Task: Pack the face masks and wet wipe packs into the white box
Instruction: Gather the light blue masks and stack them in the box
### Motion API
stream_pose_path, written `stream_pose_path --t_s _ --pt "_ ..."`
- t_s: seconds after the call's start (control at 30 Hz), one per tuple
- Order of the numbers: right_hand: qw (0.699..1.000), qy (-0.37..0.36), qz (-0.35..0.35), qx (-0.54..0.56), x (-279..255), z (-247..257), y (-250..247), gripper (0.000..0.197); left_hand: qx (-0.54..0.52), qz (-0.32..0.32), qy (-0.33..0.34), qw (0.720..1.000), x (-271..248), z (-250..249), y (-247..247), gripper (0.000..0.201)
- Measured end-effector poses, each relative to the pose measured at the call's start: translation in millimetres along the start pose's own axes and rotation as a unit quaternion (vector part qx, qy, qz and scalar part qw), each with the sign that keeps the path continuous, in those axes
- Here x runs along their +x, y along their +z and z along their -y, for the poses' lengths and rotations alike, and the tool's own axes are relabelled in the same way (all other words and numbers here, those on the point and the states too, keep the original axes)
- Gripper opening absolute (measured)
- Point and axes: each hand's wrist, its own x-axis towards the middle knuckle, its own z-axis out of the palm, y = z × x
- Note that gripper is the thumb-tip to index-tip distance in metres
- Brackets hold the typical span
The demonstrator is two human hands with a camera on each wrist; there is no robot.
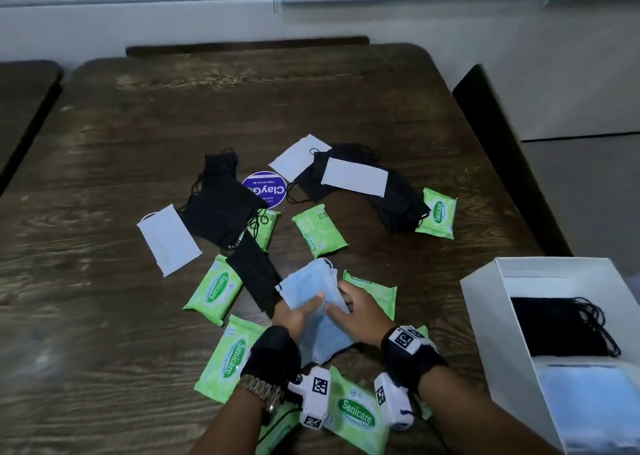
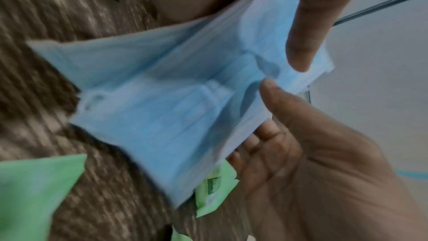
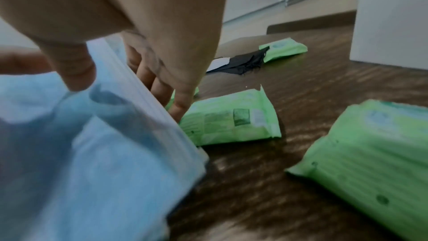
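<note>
Both hands hold a stack of light blue face masks (image 1: pixel 311 292) (image 2: pixel 173 98) (image 3: pixel 92 153) just above the wooden table's front centre. My left hand (image 1: pixel 304 307) (image 2: pixel 273 113) pinches it, thumb on top, fingers beneath. My right hand (image 1: pixel 341 302) (image 3: pixel 120 83) grips the right edge, thumb on top. The white box (image 1: pixel 485 298) stands open at the right, with black masks (image 1: pixel 561 326) and blue masks (image 1: pixel 595 399) inside. Several green wet wipe packs (image 1: pixel 320 231) (image 3: pixel 231 120), black mask piles (image 1: pixel 221 208) and pale masks (image 1: pixel 168 240) lie scattered on the table.
A round purple sticker (image 1: pixel 265 188) sits mid-table between the mask piles. A second table (image 1: pixel 24 91) stands to the left, and a dark upright panel (image 1: pixel 502 160) borders the right edge. Bare wood (image 1: pixel 207 108) stretches across the far half.
</note>
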Motion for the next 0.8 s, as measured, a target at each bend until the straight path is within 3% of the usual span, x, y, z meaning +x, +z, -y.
stream_pose_path --t_s 0.1,0.17,0.27,0.37,0.43,0.5,0.6,0.67,0.8 --pt "0.999 0.005 0.023 0.040 -6.9 4.5 1.5 0.026 0.003 0.023 -0.011 1.000 -2.7 -5.5 3.0 0.014" --pt "0.998 0.022 0.025 0.061 -9.6 2.6 0.8 0.026 -0.017 0.042 0.015 0.999 -4.7 -6.9 6.3 0.019" --pt "0.997 0.037 0.011 0.066 -15.7 0.3 -6.1 0.042 -0.092 -0.007 0.058 0.994 -0.7 -6.9 1.6 0.037" --pt "0.997 0.029 -0.004 0.068 -22.0 -1.5 -19.9 0.065 -0.170 -0.045 0.059 0.983 5.6 -14.9 -11.5 0.027" --pt "0.997 0.022 -0.010 0.079 -23.1 -6.2 -27.9 0.074 -0.129 -0.053 0.033 0.990 11.3 -14.4 -17.0 0.024" --pt "0.994 0.029 -0.029 0.102 -23.6 -9.1 -32.1 0.076 -0.020 -0.019 0.017 0.999 7.5 -7.6 -13.0 0.026" --pt "0.986 0.021 -0.057 0.155 -24.5 -4.3 -31.7 0.066 0.125 0.102 0.061 0.985 -9.4 1.8 0.1 0.018" --pt "0.983 -0.006 -0.090 0.157 -25.4 3.0 -31.6 0.063 0.197 0.144 0.109 0.964 -12.7 9.8 9.4 0.040" --pt "0.968 -0.032 -0.146 0.203 -29.6 4.2 -28.8 0.051 0.152 0.088 0.175 0.969 -15.4 13.6 28.1 0.045"
